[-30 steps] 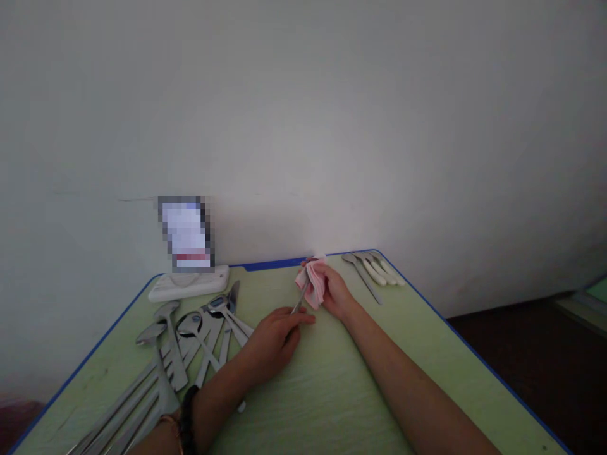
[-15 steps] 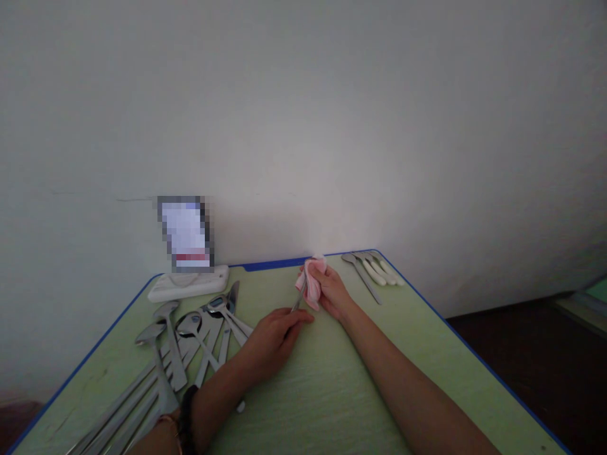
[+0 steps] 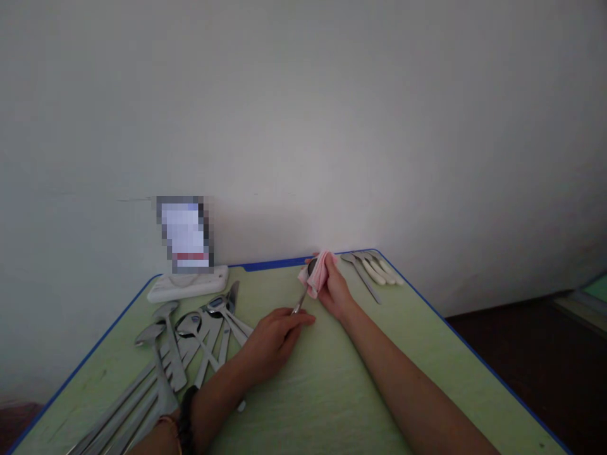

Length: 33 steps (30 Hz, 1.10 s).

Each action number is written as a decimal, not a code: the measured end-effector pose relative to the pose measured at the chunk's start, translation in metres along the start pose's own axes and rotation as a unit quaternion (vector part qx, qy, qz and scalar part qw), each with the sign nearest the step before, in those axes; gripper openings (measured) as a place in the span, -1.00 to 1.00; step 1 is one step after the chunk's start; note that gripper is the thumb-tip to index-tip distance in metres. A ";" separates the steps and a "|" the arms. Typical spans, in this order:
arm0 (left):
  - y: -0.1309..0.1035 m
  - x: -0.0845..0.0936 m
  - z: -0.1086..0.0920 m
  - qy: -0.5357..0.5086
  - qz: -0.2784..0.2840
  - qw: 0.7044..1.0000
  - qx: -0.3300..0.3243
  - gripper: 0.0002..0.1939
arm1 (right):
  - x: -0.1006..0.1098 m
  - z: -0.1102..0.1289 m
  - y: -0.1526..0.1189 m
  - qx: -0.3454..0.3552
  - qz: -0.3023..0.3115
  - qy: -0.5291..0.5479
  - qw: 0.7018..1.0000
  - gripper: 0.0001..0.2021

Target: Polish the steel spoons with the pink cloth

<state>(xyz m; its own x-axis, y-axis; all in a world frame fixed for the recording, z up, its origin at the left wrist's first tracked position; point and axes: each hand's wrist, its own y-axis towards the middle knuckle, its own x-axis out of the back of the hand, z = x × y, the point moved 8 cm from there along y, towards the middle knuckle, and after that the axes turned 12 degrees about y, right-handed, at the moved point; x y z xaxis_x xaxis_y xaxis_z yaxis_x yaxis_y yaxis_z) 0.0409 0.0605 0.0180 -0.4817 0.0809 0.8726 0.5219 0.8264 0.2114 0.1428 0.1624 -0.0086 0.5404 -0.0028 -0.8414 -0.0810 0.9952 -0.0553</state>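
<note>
My left hand [image 3: 277, 338] is closed on the handle of a metal spoon [image 3: 300, 302], which points up and away from me. The spoon's dark bowl shows beside a pink and white cloth [image 3: 320, 275]. My right hand [image 3: 336, 291] grips that cloth around the bowl, thumb on the near side. Part of the bowl is hidden by the cloth, and the lower end of the handle by my left hand. Both hands are above the far middle of the green table [image 3: 327, 379].
On the left lie several metal spoons [image 3: 190, 325] and long-handled utensils, partly under my left forearm. Several pieces with cream handles [image 3: 377, 273] and a metal spoon [image 3: 365, 281] lie at the far right. A blurred phone-like screen [image 3: 184, 234] stands on a white block [image 3: 188, 284] by the wall.
My right hand has shifted the cloth slightly up and to the right, and the spoon's bowl now shows. My left hand has hardly moved.
</note>
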 end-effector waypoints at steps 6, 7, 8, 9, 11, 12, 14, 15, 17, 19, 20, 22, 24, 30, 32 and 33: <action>-0.001 -0.002 0.001 -0.007 0.003 1.000 -0.021 -0.65 | 0.001 -0.002 0.000 -0.018 -0.002 0.016 1.000 -0.74; -0.001 -0.002 0.001 -0.009 0.005 1.000 -0.025 -0.66 | 0.002 -0.003 0.000 -0.020 -0.005 0.007 1.000 -0.74; -0.001 -0.002 0.000 -0.011 0.007 0.999 -0.029 -0.66 | 0.003 -0.004 0.001 -0.021 -0.009 -0.003 1.000 -0.74; -0.001 -0.002 0.000 -0.012 0.009 0.999 -0.032 -0.67 | 0.005 -0.005 0.001 -0.021 -0.013 -0.013 1.000 -0.73; -0.001 0.000 -0.001 -0.015 0.011 0.999 -0.037 -0.67 | 0.007 -0.005 0.003 -0.018 -0.019 -0.029 0.999 -0.69; -0.002 0.000 -0.002 -0.016 0.012 0.999 -0.038 -0.67 | 0.008 -0.005 0.003 -0.014 -0.021 -0.034 0.999 -0.67; -0.002 0.000 -0.002 -0.016 0.012 0.999 -0.040 -0.67 | 0.009 -0.002 0.005 0.001 -0.025 -0.031 0.999 -0.66; -0.002 0.000 -0.002 -0.016 0.011 0.999 -0.040 -0.67 | 0.010 0.000 0.005 0.013 -0.028 -0.024 0.999 -0.67; -0.002 0.000 -0.001 -0.015 0.012 0.999 -0.038 -0.67 | 0.012 0.005 0.007 0.034 -0.036 -0.005 0.999 -0.68; -0.002 -0.001 0.000 -0.014 0.014 0.999 -0.036 -0.67 | 0.013 0.007 0.007 0.037 -0.046 0.013 0.998 -0.69; -0.002 -0.001 0.000 -0.014 0.016 0.999 -0.036 -0.67 | 0.014 0.006 0.007 0.031 -0.053 0.020 0.998 -0.69; -0.002 -0.002 -0.001 -0.014 0.019 0.999 -0.036 -0.68 | 0.015 0.005 0.006 0.015 -0.064 0.028 0.997 -0.68; -0.001 -0.001 -0.001 -0.013 0.019 0.999 -0.034 -0.67 | 0.012 0.003 0.004 0.001 -0.056 0.023 0.998 -0.66; -0.001 -0.001 -0.001 -0.017 0.021 0.999 -0.024 -0.67 | 0.003 -0.006 0.000 -0.056 -0.008 0.000 0.998 -0.85; -0.001 -0.001 0.000 -0.017 0.022 0.999 -0.017 -0.67 | 0.003 -0.006 0.000 -0.049 0.001 -0.031 0.998 -0.90; -0.001 -0.001 0.001 -0.017 0.023 1.000 -0.014 -0.68 | 0.003 -0.005 0.000 -0.036 0.006 -0.045 0.998 -0.90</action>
<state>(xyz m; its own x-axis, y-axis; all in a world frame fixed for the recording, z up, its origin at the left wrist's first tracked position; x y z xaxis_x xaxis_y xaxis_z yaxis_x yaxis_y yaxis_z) 0.0408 0.0602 0.0163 -0.4798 0.1368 0.8666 0.5632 0.8054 0.1847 0.1403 0.1619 -0.0138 0.6112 0.0214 -0.7912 -0.1469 0.9853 -0.0868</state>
